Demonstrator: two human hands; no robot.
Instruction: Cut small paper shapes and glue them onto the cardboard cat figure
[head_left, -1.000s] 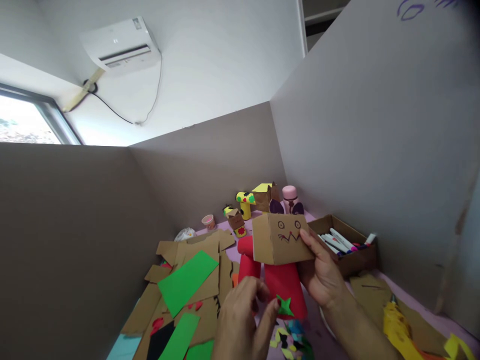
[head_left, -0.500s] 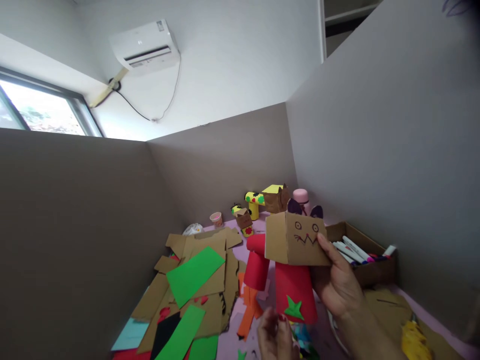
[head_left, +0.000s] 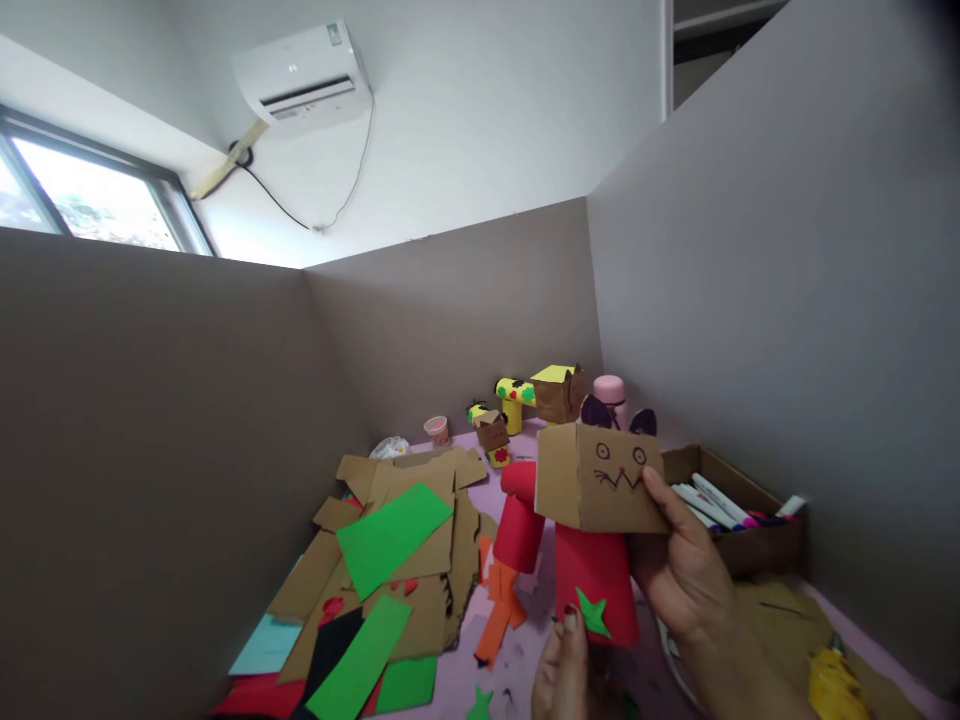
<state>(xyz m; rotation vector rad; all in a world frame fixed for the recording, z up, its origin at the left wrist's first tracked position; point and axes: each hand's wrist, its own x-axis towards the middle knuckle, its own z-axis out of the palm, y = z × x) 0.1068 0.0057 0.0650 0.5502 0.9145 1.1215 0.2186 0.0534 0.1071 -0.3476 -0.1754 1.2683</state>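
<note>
A purple table (head_left: 525, 650) walled in by grey partition boards (head_left: 750, 300) is what I see first, with a heap of cardboard and green paper strips (head_left: 394, 540) spread across its left half. Above the table's middle the person holds up a paper figure (head_left: 592, 530): a brown cardboard box head (head_left: 600, 478) with a drawn cat face and two dark purple ears, set on a red paper-tube body (head_left: 596, 580), with a second red tube jutting left like an arm. Its long axis runs upright, tilted slightly. The right hand (head_left: 686, 580) is clamped around it from the right, thumb pressed on the face's lower right corner, fingers hidden behind the body. The left hand (head_left: 562, 670) comes up from below, its fingertips touching the tube's lower front just beside a small green star (head_left: 592, 612) stuck there; whether they pinch anything I cannot tell. So the figure lies directly above the left hand and left of the right palm, and the left is nearer the star. Behind the right hand sits a cardboard box of markers (head_left: 739, 505), and small finished figures (head_left: 525, 400) stand at the back.
</note>
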